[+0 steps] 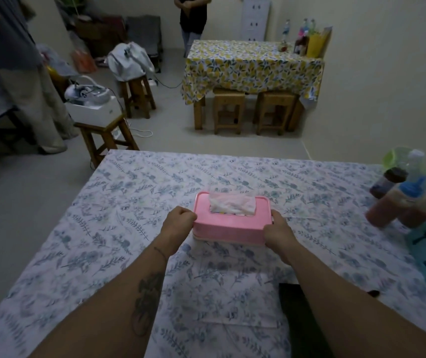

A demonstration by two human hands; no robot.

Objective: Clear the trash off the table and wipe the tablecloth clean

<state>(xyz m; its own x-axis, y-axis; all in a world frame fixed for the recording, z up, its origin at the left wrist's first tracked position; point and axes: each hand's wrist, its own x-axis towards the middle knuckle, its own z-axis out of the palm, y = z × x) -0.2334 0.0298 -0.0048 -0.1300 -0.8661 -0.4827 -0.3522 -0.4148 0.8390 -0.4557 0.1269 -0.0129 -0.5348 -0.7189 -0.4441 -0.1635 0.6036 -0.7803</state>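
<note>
My left hand [180, 223] and right hand [279, 231] clasp the pink tissue box [232, 224] at its nine and three o'clock ends; it seems light, stiff, slightly slippery plastic.

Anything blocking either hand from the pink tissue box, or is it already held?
Nothing visible stands in the way. The left hand grips the pink tissue box at its left end and the right hand grips its right end. The bottles stand apart, off to the right on the tablecloth.
</note>
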